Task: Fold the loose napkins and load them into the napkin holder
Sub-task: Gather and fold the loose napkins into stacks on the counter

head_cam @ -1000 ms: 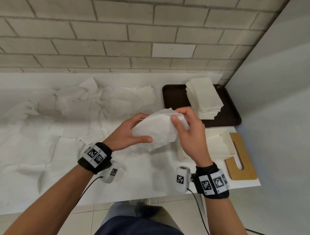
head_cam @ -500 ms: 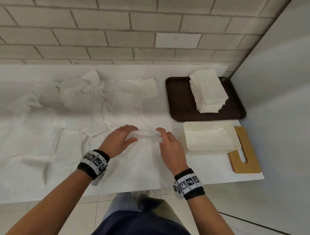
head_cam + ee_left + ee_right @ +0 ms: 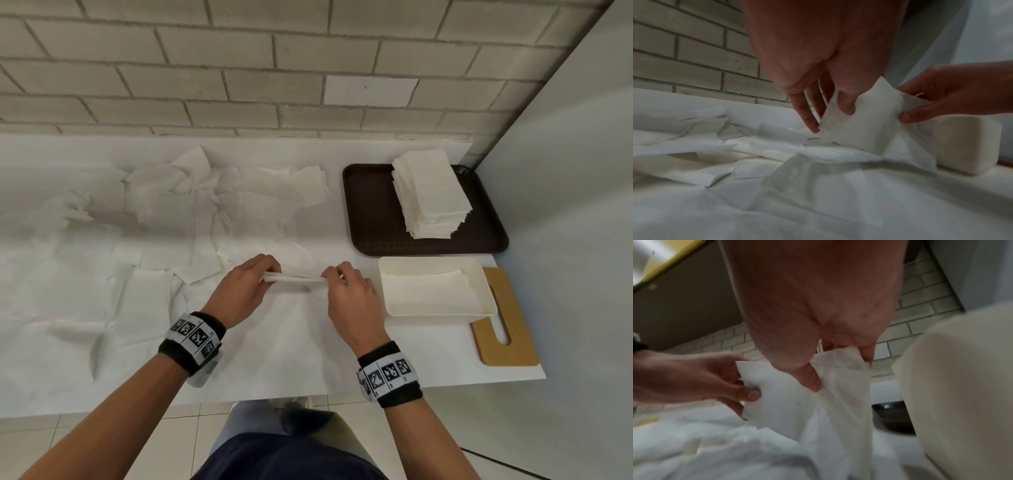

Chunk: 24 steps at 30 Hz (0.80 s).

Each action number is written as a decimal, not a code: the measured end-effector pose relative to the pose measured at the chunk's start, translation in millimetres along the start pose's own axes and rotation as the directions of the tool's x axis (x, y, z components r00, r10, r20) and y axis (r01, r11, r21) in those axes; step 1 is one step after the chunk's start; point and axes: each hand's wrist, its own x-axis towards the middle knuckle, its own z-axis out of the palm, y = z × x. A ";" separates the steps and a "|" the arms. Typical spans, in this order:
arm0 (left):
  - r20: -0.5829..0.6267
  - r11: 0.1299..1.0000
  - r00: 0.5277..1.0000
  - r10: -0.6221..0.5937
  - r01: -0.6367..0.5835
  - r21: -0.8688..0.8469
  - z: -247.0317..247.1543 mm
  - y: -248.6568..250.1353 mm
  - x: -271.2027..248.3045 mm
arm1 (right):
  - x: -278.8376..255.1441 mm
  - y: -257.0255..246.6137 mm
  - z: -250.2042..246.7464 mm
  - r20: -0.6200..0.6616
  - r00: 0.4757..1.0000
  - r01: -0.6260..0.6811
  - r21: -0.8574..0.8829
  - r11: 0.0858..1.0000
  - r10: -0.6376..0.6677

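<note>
Holder (image 3: 962,386) blurred, cut off

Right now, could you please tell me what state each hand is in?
Left hand: closed, pinching the left end of the napkin.
Right hand: closed, pinching the right end of the same napkin.

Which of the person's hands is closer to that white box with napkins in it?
The right hand. It sits just left of the box, pinching one end of a napkin. The left hand pinches the other end, farther from the box.
</note>
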 end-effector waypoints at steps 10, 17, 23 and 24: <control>0.010 0.989 0.998 -0.060 0.061 -0.133 4.0 13.8 24.3 | 14.0 10.9 -3.3 0.044 0.998 -0.046 -0.010 0.999 0.047; 0.034 0.865 0.992 -0.118 0.120 -0.487 -35.1 57.7 40.4 | 4.6 41.8 -71.7 -0.049 0.971 -0.182 0.491 0.852 0.236; 0.135 0.739 0.983 -0.125 0.183 -0.649 -29.3 82.8 54.0 | -12.8 106.7 -119.1 0.022 0.808 -0.390 0.769 0.507 0.589; 0.108 0.799 0.984 -0.142 0.178 -0.574 -23.0 73.3 55.2 | -15.8 121.5 -121.6 0.029 0.790 -0.432 0.734 0.524 0.612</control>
